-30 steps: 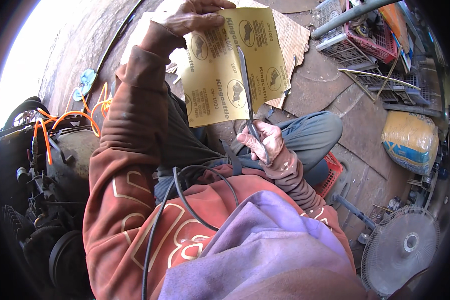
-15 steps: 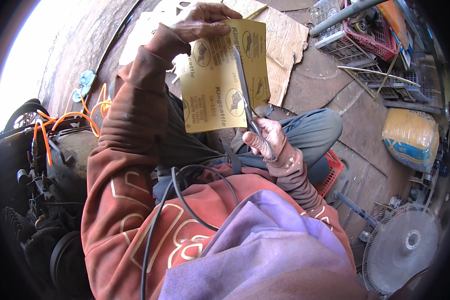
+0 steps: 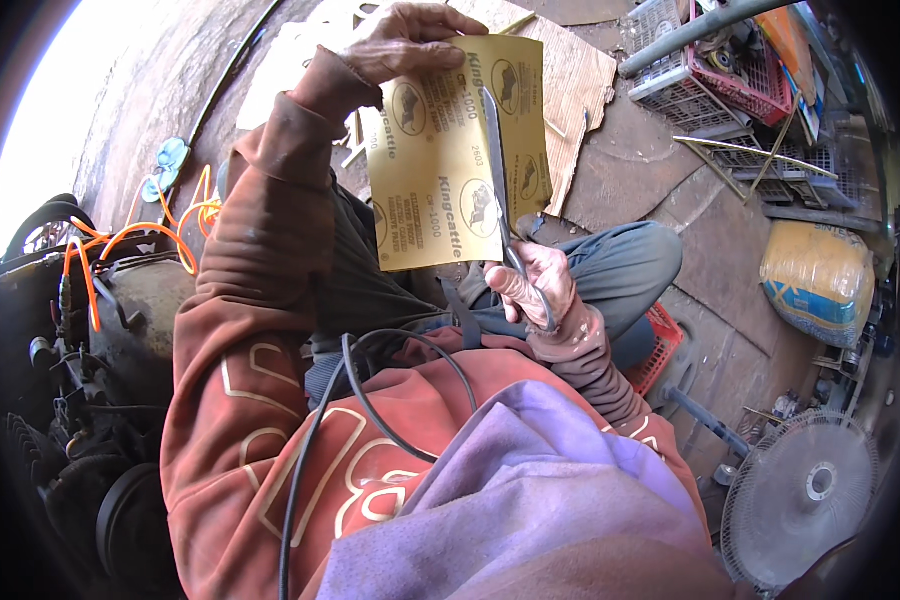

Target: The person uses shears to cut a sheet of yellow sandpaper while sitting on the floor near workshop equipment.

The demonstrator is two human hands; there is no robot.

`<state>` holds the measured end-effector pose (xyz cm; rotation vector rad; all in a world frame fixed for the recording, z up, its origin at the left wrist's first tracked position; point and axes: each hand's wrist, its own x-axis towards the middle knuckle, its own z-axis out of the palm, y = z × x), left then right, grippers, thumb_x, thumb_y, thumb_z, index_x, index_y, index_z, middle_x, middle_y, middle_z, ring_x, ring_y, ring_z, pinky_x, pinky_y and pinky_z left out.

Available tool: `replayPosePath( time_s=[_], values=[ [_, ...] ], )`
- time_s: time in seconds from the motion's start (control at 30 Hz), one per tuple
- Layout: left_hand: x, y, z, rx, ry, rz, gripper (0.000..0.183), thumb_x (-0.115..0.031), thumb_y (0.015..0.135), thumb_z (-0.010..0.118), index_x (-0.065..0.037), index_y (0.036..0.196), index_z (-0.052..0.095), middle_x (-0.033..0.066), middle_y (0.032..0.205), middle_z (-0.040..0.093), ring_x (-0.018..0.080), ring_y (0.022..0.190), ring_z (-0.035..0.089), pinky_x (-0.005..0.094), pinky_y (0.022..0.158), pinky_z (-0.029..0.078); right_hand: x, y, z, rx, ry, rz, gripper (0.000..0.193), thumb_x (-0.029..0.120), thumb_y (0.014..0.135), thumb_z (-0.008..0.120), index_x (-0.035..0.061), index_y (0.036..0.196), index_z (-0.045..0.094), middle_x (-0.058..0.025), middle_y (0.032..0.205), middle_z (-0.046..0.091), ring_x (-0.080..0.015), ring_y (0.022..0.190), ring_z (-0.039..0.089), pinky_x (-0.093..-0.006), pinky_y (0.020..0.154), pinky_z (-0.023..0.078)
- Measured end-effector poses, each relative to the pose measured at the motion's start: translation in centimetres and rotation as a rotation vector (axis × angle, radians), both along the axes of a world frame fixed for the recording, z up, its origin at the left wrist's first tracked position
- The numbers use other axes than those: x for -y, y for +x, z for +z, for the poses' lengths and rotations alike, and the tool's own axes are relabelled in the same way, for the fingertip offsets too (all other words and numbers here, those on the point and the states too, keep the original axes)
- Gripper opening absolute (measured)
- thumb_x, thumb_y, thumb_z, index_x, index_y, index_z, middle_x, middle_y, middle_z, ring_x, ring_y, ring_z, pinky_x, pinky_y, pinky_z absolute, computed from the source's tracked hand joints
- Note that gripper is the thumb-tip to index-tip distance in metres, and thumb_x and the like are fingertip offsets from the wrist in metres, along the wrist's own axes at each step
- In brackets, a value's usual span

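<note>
A yellowish-brown sheet of sandpaper (image 3: 425, 185), its printed back toward me, hangs upright above my legs. My left hand (image 3: 410, 42) pinches its top edge between thumb and fingers. Scissors (image 3: 496, 160) are gripped by their handles in my right hand (image 3: 538, 278), below the sheet's lower right part. One long dark blade lies across the printed face, pointing up; the other blade is hidden behind the paper. The sheet is split along the blades, and the strip to the right of them sits slightly back from the larger left part.
A pale brown board (image 3: 575, 95) lies on the floor beyond the sheet. Crates (image 3: 660, 85) stand at the far right, above a taped package (image 3: 818, 280) and a round fan guard (image 3: 805, 495). Orange hose (image 3: 150, 232) and a dark machine (image 3: 80, 430) are at my left.
The sheet and scissors have shifted slightly to the right in the picture, the blade tip a little more than the left hand. Both grips stay the same.
</note>
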<state>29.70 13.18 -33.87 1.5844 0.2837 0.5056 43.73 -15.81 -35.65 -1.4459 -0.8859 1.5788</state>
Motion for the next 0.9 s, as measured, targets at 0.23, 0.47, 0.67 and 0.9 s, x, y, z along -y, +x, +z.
replayPosePath(
  time_s=[0.23,0.47,0.67,0.9],
  values=[
    [-0.6,0.2,-1.2,0.014,-0.026,-0.026,0.039,-0.014,0.083,0.067,-0.001,0.117,0.057,0.0125,0.107,0.065,0.0152,0.097,0.062,0.0284,0.089,0.048,-0.1,-1.0,1.2,0.070,0.018,-0.023,0.033,0.027,0.081,0.071,-0.0006,0.096,0.063,0.0029,0.065,0.058,-0.0002,0.042,0.042,-0.0176,0.037,0.032],
    [-0.4,-0.4,-0.5,-0.148,-0.010,-0.073,0.052,-0.016,0.082,0.068,0.005,0.125,0.048,0.0144,0.102,0.065,0.0168,0.091,0.063,0.0270,0.084,0.050,0.7,-1.2,0.5,0.109,0.008,-0.082,0.036,0.025,0.081,0.072,-0.0005,0.104,0.063,0.0036,0.065,0.058,0.0006,0.041,0.040,-0.0175,0.036,0.031],
    [0.0,-0.8,-0.1,-0.218,-0.058,-0.090,0.025,-0.019,0.081,0.071,0.003,0.091,0.068,0.0065,0.077,0.068,0.0087,0.065,0.062,0.0232,0.060,0.051,0.8,-0.5,0.0,0.040,0.054,-0.052,0.042,0.032,0.079,0.073,-0.0002,0.104,0.063,0.0044,0.063,0.056,0.0001,0.043,0.041,-0.0176,0.038,0.031],
    [0.8,0.3,-1.3,-0.240,-0.070,-0.192,0.018,-0.014,0.084,0.067,0.002,0.091,0.066,0.0048,0.077,0.067,0.0073,0.064,0.062,0.0204,0.059,0.050,0.1,-0.2,-0.7,0.045,0.195,0.021,0.049,0.046,0.083,0.064,-0.0018,0.090,0.055,-0.0012,0.060,0.053,-0.0067,0.045,0.048,-0.0197,0.042,0.035]
  ],
)
